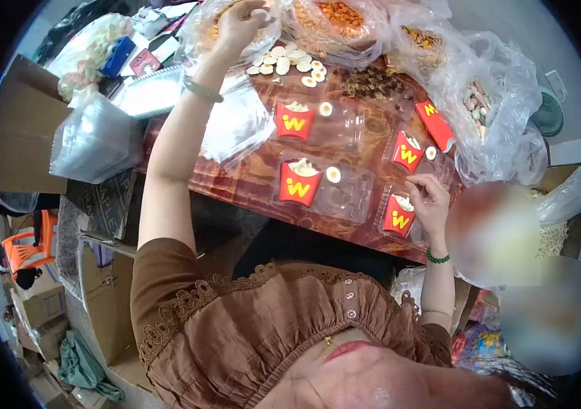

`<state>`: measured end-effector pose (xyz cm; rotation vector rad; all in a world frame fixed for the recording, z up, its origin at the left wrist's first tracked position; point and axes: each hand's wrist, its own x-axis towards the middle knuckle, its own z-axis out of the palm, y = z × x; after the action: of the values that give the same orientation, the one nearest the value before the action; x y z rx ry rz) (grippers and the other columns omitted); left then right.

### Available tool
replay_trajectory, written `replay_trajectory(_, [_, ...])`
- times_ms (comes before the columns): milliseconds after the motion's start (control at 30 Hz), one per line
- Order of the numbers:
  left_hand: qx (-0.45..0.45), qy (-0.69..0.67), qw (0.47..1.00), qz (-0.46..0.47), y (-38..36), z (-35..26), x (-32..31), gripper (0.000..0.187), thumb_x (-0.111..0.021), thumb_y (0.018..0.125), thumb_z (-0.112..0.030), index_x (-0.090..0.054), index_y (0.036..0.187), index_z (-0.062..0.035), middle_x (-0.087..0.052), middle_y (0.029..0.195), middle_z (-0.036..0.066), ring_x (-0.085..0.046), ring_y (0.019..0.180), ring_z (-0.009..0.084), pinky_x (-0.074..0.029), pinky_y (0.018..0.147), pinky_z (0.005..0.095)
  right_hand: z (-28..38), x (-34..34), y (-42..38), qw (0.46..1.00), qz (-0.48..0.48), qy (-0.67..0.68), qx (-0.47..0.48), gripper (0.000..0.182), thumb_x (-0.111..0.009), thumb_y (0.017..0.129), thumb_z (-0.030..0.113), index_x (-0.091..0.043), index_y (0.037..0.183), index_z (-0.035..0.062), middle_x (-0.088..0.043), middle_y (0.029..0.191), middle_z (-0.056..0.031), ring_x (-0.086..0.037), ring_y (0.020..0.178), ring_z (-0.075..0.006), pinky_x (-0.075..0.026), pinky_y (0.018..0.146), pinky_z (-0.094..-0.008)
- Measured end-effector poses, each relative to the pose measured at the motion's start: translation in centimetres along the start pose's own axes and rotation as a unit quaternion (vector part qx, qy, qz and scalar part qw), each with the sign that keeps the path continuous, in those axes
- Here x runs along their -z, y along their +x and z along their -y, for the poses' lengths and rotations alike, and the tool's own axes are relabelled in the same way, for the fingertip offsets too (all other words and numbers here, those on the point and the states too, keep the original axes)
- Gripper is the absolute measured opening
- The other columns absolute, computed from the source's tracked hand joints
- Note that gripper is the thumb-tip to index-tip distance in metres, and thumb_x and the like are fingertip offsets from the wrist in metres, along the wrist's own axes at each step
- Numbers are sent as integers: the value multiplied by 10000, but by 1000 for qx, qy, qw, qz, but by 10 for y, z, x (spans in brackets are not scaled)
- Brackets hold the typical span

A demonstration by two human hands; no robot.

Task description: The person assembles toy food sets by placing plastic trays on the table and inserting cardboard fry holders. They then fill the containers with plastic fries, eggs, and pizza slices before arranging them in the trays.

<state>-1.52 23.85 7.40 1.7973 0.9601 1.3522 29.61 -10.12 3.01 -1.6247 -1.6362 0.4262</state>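
My left hand point(239, 28) is over an open plastic bag point(202, 31) at the top edge, fingers curled; whatever they hold is hidden. My right hand point(431, 203) has bent fingers drawn together beside a red fries-box piece point(399, 215) in a clear tray; anything between them is too small to tell. Above it, another tray holds a red box piece point(407, 156) and an egg piece point(431, 153). Two more trays further left hold a red box piece point(294, 123) with an egg piece point(326, 109), and a red box piece point(299, 184) with an egg piece point(333, 175).
Loose egg pieces point(282, 66) and brown bits point(376, 83) lie on the wooden table point(236, 178). A red pile of box pieces point(435, 125) is at the right. Bags of orange pieces point(338, 15) line the back. Stacked clear trays point(93, 140) stand left.
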Motion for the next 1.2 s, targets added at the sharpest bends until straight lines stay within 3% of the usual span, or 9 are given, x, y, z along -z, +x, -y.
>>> replay_trajectory(100, [-72, 93, 979, 169, -21, 6, -41, 224, -550, 866, -69, -605, 1080, -38, -661, 914, 101, -636, 850, 160, -494, 713, 300, 7, -5, 15, 1000, 13, 0, -25, 116, -668, 792, 58, -660, 905, 33, -618, 809, -42, -540, 674, -111, -409, 566, -225])
replay_trajectory(233, [-134, 296, 924, 199, -31, 31, -79, 258, -610, 764, -66, -648, 1019, -58, -655, 945, 159, -626, 869, 306, -498, 722, 367, 7, -15, 34, 999, 39, 0, 8, 101, -652, 806, 70, -662, 901, 37, -625, 814, -48, -576, 693, -124, -424, 560, -235])
replay_trajectory(333, [-248, 266, 905, 221, -38, 48, -80, 252, -671, 755, -190, -669, 984, -85, -663, 957, 140, -599, 981, 297, -489, 779, 395, 9, -15, 37, 998, 57, -15, -4, 105, -649, 801, 51, -657, 903, 26, -629, 821, -62, -590, 711, -147, -438, 588, -240])
replay_trajectory(500, [-150, 259, 950, -86, 20, 46, -4, 219, -627, 818, -260, -664, 890, -57, -675, 789, 101, -653, 702, 275, -507, 653, 375, 2, -7, 32, 998, 65, -15, -20, 108, -646, 788, -1, -652, 895, 6, -622, 816, -65, -564, 671, -112, -413, 552, -224])
replay_trajectory(667, [49, 513, 855, 63, 70, 155, 45, 328, -598, 802, -271, -610, 1052, -59, -654, 960, 174, -636, 879, 336, -501, 762, 410, 1, -11, 34, 996, 84, 10, -27, 115, -646, 796, 5, -649, 911, 7, -607, 802, -47, -490, 603, -74, -366, 513, -205])
replay_trajectory(767, [119, 337, 931, 71, 79, 156, 16, 506, -616, 771, -334, -547, 1224, -119, -572, 1172, 187, -559, 1056, 352, -453, 889, 419, -3, -15, 39, 995, 91, 6, -34, 120, -649, 798, 15, -650, 917, 11, -601, 792, -40, -486, 601, -72, -367, 513, -204])
replay_trajectory(900, [107, 400, 910, 30, 101, 191, 25, 500, -554, 815, -278, -474, 1308, -293, -500, 1296, 106, -509, 1140, 331, -407, 954, 438, -2, -19, 45, 994, 107, -1, -37, 124, -656, 795, 19, -652, 919, 17, -598, 783, -39, -478, 583, -75, -369, 510, -206])
replay_trajectory(1067, [-26, 508, 861, 21, 115, 239, 16, 524, -545, 793, -242, -468, 1302, -144, -556, 1176, 213, -526, 1096, 370, -346, 998, 461, -3, -17, 47, 993, 115, -5, -36, 127, -657, 792, 16, -652, 919, 20, -601, 785, -41, -489, 578, -76, -378, 512, -206])
replay_trajectory(1200, [53, 421, 891, 158, 98, 156, 28, 536, -547, 785, -347, -482, 1270, -129, -564, 1158, 223, -538, 1076, 375, -363, 981, 470, -4, -32, 57, 990, 132, 3, -49, 125, -658, 788, 12, -652, 912, 20, -607, 788, -45, -524, 603, -83, -401, 526, -208])
